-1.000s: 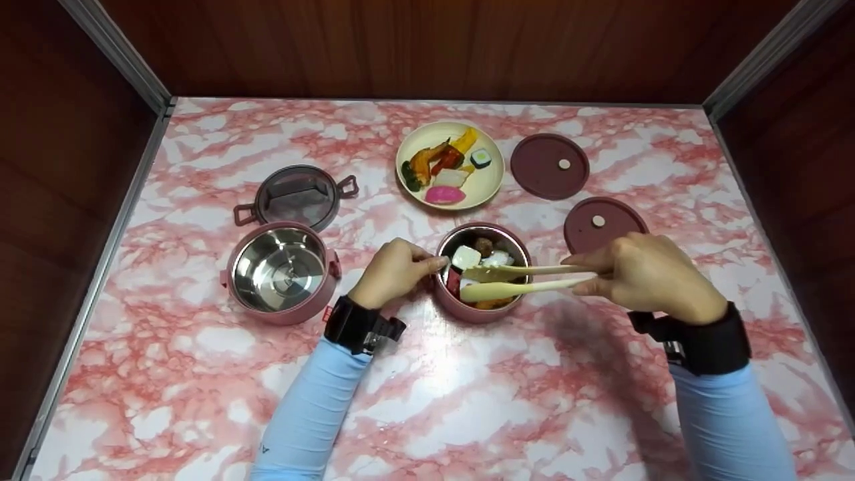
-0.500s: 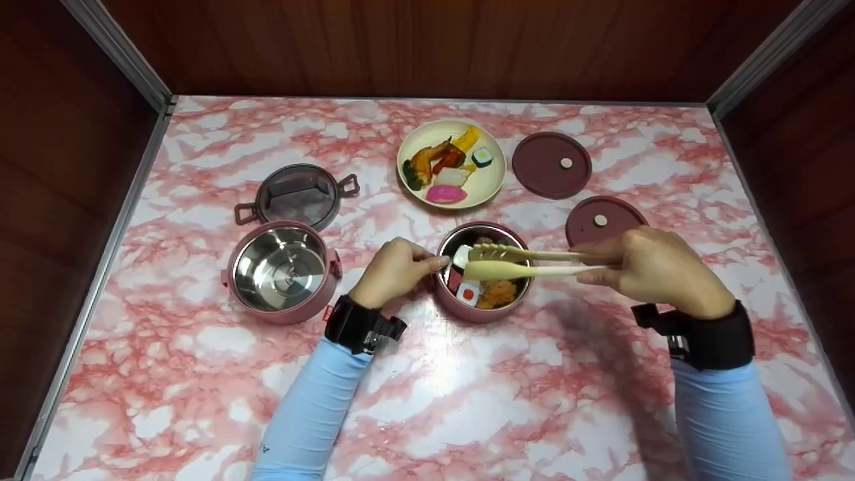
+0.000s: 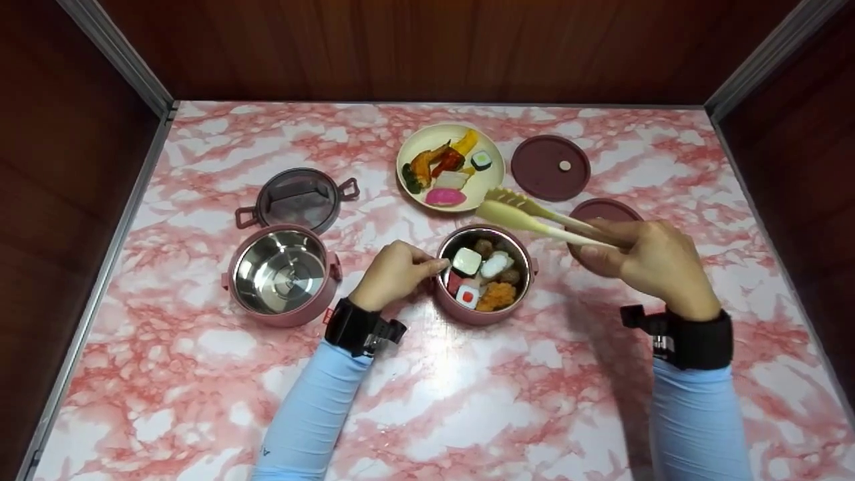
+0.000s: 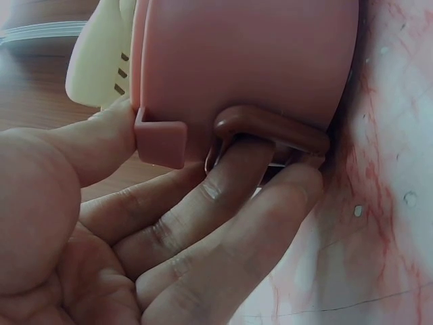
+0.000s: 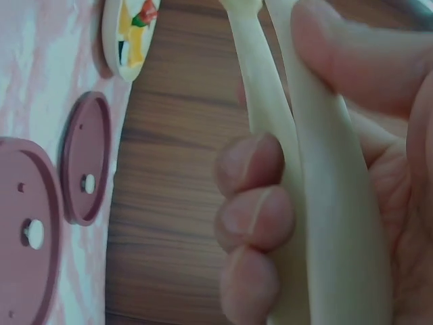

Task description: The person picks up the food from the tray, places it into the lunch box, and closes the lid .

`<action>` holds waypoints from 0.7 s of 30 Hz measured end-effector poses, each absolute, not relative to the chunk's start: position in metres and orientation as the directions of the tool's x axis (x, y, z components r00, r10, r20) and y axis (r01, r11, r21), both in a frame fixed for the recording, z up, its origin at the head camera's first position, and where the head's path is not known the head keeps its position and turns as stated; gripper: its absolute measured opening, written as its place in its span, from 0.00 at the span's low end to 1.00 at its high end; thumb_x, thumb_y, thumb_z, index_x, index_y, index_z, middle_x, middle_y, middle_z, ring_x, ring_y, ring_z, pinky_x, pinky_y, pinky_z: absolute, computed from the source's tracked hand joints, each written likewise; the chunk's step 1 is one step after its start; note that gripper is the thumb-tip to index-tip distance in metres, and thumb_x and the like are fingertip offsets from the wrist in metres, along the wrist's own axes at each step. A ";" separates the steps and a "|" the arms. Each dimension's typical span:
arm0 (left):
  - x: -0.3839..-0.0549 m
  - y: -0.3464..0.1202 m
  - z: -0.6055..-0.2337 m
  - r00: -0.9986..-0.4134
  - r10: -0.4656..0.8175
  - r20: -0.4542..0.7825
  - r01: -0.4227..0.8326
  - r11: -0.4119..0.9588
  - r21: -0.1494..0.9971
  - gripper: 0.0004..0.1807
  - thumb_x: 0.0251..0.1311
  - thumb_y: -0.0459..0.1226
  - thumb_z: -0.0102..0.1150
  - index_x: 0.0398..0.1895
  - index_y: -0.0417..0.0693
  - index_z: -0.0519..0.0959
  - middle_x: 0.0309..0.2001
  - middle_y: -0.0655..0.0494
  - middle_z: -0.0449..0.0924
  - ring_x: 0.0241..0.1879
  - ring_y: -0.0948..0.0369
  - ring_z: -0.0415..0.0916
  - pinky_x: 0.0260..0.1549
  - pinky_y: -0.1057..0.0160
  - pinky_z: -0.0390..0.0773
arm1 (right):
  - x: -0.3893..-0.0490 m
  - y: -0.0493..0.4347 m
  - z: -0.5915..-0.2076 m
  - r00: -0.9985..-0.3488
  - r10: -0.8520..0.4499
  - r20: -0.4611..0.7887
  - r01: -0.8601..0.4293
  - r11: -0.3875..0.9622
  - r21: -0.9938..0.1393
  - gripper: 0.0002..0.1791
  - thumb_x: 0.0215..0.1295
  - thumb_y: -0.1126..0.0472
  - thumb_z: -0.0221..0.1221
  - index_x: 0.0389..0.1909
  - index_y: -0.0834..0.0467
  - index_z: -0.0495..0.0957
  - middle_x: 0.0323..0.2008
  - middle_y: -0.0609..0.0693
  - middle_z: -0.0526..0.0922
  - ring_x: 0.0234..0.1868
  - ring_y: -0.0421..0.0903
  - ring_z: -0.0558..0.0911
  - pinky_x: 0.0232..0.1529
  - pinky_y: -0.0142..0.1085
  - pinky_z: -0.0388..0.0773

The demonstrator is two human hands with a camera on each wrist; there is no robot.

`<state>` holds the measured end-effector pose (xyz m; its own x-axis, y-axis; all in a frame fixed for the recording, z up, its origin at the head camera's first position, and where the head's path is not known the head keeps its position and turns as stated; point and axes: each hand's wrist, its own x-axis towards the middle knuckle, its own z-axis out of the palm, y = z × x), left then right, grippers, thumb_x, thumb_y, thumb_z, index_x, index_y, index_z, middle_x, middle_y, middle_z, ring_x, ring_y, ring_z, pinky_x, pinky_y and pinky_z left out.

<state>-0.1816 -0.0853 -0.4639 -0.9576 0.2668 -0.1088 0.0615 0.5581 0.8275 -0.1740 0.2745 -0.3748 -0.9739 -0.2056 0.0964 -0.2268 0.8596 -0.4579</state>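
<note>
- Left hand (image 3: 399,272): fingers curled, hooked on the side handle (image 4: 274,128) of the food pot (image 3: 471,315), thumb against its rim area.
- Right hand (image 3: 658,264): fingers wrapped round the tongs (image 3: 511,217), whose heads hang above the food pot's far side.
- Food pieces (image 3: 494,264): inside the food pot, which stands on the counter (image 3: 467,407).
- Plate (image 3: 493,179): just beyond the food pot.
- Steel-lined pot (image 3: 284,320): left of the food pot.
- Maroon lids (image 3: 541,167): beyond the food pot, rightward.

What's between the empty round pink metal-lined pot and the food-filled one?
Head view: the left grip lies between the empty pot and the filled pot, touching the latter.
</note>
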 end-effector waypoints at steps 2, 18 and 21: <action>-0.181 -0.085 -0.464 -0.957 0.268 -0.112 0.058 0.553 0.831 0.15 0.63 0.52 0.64 0.30 0.52 0.90 0.26 0.56 0.86 0.25 0.63 0.74 0.30 0.63 0.73 | -0.177 0.275 -0.379 -0.976 -0.186 0.111 -0.216 0.860 -0.463 0.26 0.58 0.44 0.69 0.56 0.50 0.84 0.41 0.60 0.87 0.42 0.59 0.82 0.40 0.57 0.70; -0.182 -0.086 -0.466 -0.954 0.282 -0.106 0.060 0.521 0.851 0.15 0.64 0.50 0.64 0.29 0.51 0.90 0.26 0.51 0.86 0.19 0.64 0.72 0.27 0.63 0.74 | -0.204 0.278 -0.398 -0.987 -0.121 0.107 -0.157 0.873 -0.462 0.24 0.61 0.40 0.66 0.54 0.47 0.85 0.39 0.59 0.87 0.35 0.56 0.80 0.34 0.56 0.70; -0.182 -0.086 -0.465 -0.954 0.285 -0.096 0.077 0.542 0.837 0.17 0.64 0.51 0.63 0.27 0.51 0.89 0.25 0.51 0.85 0.20 0.65 0.71 0.27 0.64 0.72 | -0.209 0.278 -0.400 -0.989 -0.117 0.096 -0.148 0.869 -0.472 0.25 0.61 0.39 0.65 0.55 0.47 0.84 0.44 0.59 0.86 0.39 0.57 0.81 0.35 0.57 0.71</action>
